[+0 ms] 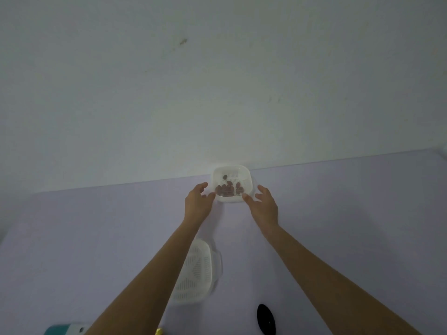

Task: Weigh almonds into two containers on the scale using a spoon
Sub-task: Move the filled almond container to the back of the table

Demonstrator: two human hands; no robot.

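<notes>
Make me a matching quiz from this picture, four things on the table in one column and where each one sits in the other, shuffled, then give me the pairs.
Things:
1. container with almonds
2. slotted white container
3. black oval object
4. teal and white object

Places:
A. bottom-left edge of the view
B. by the wall, between the left hand and right hand
C. partly hidden by the left forearm
D. low in the view, right of centre

Pairs: 1-B, 2-C, 3-D, 4-A

The white square slotted container (229, 199) looks like smooth plastic. The pale lilac tabletop (96, 238) is matt and even.
</notes>
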